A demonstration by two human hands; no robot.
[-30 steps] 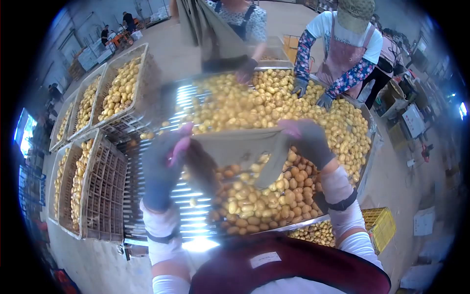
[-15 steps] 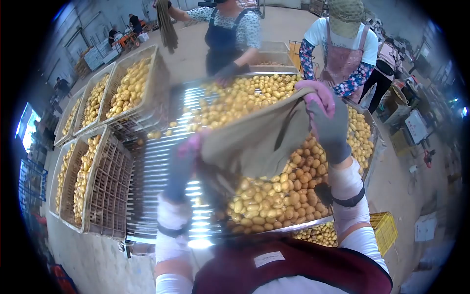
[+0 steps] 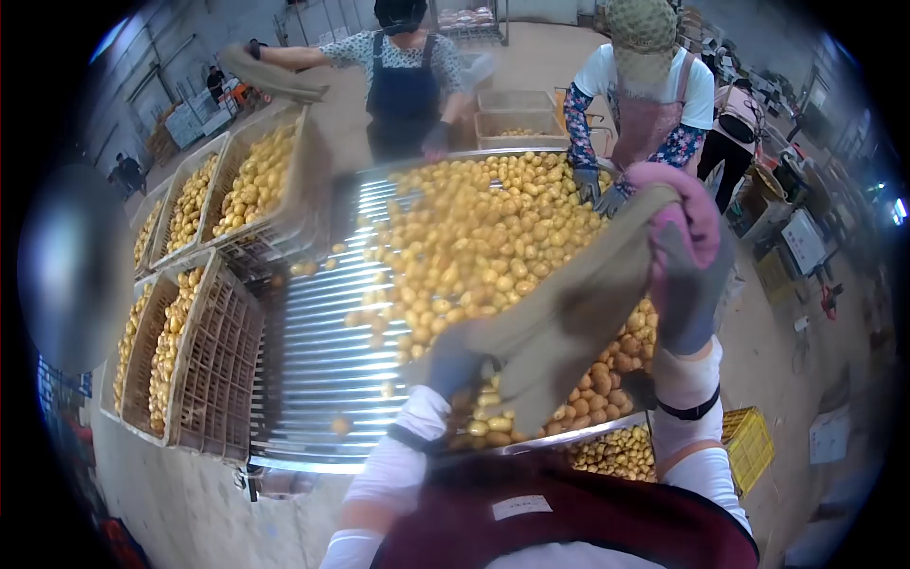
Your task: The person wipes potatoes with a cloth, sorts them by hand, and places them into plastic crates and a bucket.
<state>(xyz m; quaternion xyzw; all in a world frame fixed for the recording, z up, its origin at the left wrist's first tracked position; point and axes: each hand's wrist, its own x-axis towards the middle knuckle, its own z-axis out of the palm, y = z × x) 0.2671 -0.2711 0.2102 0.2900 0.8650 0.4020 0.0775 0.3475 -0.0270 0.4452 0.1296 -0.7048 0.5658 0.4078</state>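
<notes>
An olive-brown cloth (image 3: 569,318) hangs stretched diagonally in front of me, above a heap of yellow potatoes (image 3: 493,228). My right hand (image 3: 690,232), in a grey and pink glove, is closed round its upper right end. My left hand (image 3: 457,356), also gloved and blurred by motion, grips the lower left end near the front of the potatoes. Beneath the heap lies a metal roller table (image 3: 318,389), its rollers bare on the left side. The cloth hides some of the potatoes.
Plastic crates of potatoes (image 3: 213,351) stand at the left. Across the table one person (image 3: 408,95) swings another cloth, and a second person (image 3: 654,104) has gloved hands at the potatoes. A yellow crate (image 3: 749,450) sits low at the right.
My left hand has moved right and slightly down, while my right hand has moved right. The cloth has gone from spread wide to a narrower diagonal strip. The far person's cloth has swung left.
</notes>
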